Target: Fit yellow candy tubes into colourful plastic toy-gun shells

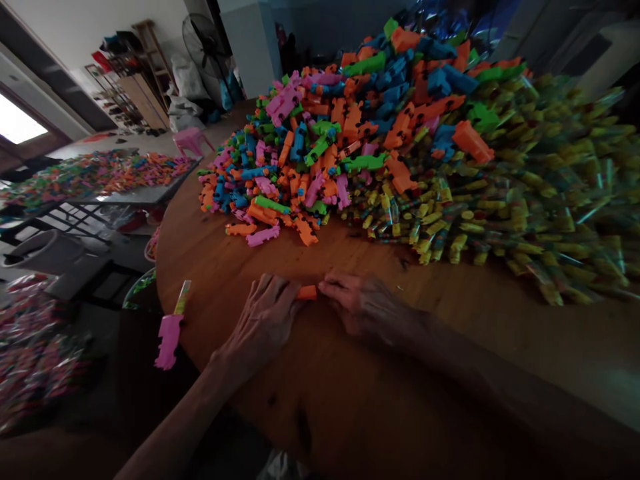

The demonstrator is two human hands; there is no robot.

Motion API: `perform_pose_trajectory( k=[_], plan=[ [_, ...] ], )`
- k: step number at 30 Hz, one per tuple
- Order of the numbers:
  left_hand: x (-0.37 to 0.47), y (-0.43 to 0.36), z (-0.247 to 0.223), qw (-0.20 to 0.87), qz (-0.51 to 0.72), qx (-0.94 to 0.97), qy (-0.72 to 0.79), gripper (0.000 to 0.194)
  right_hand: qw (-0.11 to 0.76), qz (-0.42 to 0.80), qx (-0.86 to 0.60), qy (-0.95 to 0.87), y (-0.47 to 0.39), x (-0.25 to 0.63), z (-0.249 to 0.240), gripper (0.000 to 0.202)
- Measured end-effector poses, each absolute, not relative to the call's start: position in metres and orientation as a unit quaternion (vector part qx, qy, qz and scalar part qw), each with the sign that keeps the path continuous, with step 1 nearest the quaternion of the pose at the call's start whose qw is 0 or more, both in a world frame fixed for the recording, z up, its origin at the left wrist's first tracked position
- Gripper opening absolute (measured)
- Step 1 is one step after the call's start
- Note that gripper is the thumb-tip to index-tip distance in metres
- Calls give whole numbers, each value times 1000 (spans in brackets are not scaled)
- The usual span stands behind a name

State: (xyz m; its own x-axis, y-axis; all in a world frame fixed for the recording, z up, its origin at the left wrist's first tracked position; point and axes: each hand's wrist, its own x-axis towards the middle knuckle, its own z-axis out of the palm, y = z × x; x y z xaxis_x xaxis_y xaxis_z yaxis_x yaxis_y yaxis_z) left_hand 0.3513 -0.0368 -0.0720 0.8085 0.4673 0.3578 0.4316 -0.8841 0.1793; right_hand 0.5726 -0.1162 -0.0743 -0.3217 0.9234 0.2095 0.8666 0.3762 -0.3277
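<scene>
My left hand (267, 312) is closed around an orange plastic toy piece (307, 292), low over the wooden table (240, 267); most of the piece is hidden by the fingers. Just to its right, the fingertips of my right hand (361, 303) are pressed together close to the piece's end. What they pinch, if anything, is hidden. A pink toy vehicle (169, 339) with a clear-and-yellow tube (183, 298) in its end lies at the table's left edge, partly over it. In front of both hands spreads a heap of orange, blue, green and pink toy vehicles (310, 147).
A big pile of yellow wrapped tubes (500, 193) covers the table's right side. Another table (145, 195) on the left bears more coloured toys. Below stand a grey tub (43, 252) and pink bagged goods (37, 360). A fan (203, 37) and pink stool (193, 139) are farther back.
</scene>
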Motion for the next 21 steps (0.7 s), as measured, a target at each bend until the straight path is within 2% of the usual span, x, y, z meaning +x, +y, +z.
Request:
perform_pose_trajectory(
  k=[6,13,17,21],
  plan=[
    [353,-49,-80,-12,221,939,263,32,129,28,-548,-826,-123,564,-76,38],
    [355,-55,-89,-3,205,932,298,53,163,59,-536,-826,-126,565,-77,40],
    [355,-52,-93,5,218,933,286,52,159,16,-547,-822,-127,562,-81,38],
    [353,-46,-91,11,246,934,260,37,137,-6,-558,-818,-128,558,-82,39]
  ],
)
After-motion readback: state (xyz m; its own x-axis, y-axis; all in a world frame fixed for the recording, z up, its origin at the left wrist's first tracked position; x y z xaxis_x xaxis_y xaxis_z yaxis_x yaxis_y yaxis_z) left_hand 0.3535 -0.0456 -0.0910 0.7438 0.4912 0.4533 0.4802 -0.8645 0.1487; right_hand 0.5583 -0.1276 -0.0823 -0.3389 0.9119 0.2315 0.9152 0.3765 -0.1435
